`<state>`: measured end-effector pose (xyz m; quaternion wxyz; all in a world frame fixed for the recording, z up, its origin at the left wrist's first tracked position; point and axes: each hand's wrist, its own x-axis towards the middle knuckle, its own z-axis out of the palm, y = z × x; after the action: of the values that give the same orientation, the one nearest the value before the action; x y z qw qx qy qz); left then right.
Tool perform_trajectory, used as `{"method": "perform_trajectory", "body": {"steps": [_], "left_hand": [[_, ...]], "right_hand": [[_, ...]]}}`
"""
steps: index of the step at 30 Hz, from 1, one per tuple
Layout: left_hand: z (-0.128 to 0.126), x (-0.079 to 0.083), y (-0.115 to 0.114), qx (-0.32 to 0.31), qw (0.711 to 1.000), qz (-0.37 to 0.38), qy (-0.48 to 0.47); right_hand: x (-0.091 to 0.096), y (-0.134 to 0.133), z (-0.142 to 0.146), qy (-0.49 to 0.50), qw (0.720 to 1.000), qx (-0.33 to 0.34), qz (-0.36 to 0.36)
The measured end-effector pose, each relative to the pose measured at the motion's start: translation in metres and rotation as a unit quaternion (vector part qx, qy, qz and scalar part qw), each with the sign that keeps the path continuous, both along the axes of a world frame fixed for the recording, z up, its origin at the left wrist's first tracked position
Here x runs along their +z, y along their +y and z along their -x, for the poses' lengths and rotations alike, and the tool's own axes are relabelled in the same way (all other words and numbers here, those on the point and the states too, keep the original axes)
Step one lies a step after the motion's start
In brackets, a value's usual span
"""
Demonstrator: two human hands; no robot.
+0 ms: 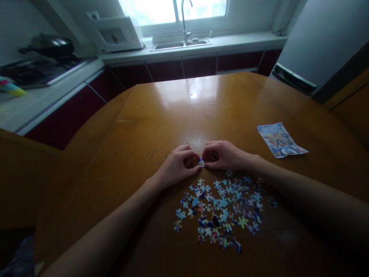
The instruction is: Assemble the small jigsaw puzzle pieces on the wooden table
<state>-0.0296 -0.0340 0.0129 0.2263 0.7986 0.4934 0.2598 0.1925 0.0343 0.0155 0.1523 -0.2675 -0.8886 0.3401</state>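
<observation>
My left hand (177,165) and my right hand (223,156) meet fingertip to fingertip on the wooden table (161,115). Both are curled in a pinch, and between them sits a small jigsaw piece (201,162) with blue and white on it. I cannot tell whether it is one piece or two joined. Just in front of my hands, toward me, lies a loose heap of several colourful puzzle pieces (221,207), spread flat on the table.
A printed puzzle picture sheet (281,140) lies on the table at the right. Behind the table runs a kitchen counter with a sink and tap (184,40), a microwave (115,34) and a pan (52,46) on the hob at the left.
</observation>
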Motion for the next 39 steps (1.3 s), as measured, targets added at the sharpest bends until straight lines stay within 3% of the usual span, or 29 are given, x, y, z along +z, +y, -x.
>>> {"method": "perform_trajectory", "body": {"steps": [31,39], "left_hand": [[0.0013,-0.0031,0.0008,-0.002,1.0,-0.003,-0.007],[0.0009,-0.0018,0.0,-0.005,1.0,-0.008,-0.008]], "right_hand": [[0.0016,0.0003,0.0007,-0.011,1.0,0.006,0.006],[0.0062,0.0025,-0.001,-0.016,0.999,0.021,0.043]]}}
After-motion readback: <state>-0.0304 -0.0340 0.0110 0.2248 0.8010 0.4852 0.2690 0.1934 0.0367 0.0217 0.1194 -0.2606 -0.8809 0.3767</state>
